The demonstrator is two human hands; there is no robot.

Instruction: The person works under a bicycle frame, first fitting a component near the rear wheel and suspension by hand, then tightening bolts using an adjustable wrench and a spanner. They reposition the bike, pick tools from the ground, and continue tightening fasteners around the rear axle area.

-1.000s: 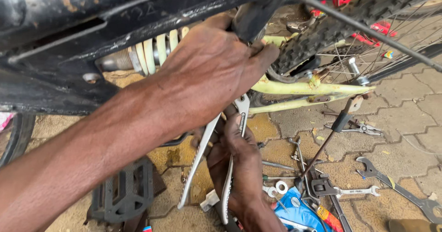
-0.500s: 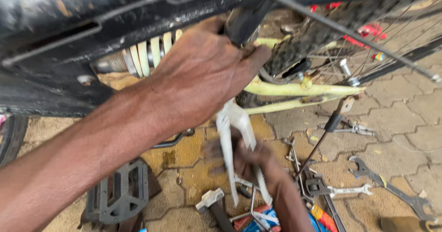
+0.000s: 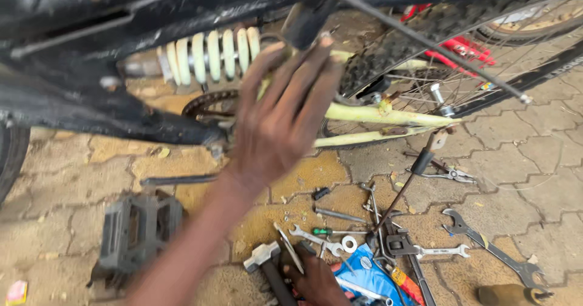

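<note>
A black pedal (image 3: 136,233) lies loose on the paved floor (image 3: 67,160) at the left, off the bicycle, so in my judgement the work is mid-way: a part is off, tools are spread out, and nothing looks refitted yet. Above it, the pale coil spring (image 3: 209,54) sits under the black frame (image 3: 109,108), its long axis running left to right, nearly level.

The left hand (image 3: 285,118) is raised against the frame just right of the spring, fingers (image 3: 316,93) spread apart and pointing up, clamped on nothing. It is blurred, so I cannot tell whether the tips touch the metal.

Below, a hammer (image 3: 264,257) lies beside the right hand (image 3: 316,278), which is low among the tools at the bottom edge. Whether its fingers grip anything cannot be told. Just above it lie 2 small spanners (image 3: 316,238) and a green-handled screwdriver (image 3: 331,231).

The yellow-green swing arm (image 3: 388,115) runs from the left hand rightward, sloping slightly down to the rear wheel (image 3: 413,39). Further right, pliers (image 3: 446,173) and a large spanner (image 3: 492,248) rest on the floor, well apart from both hands.
</note>
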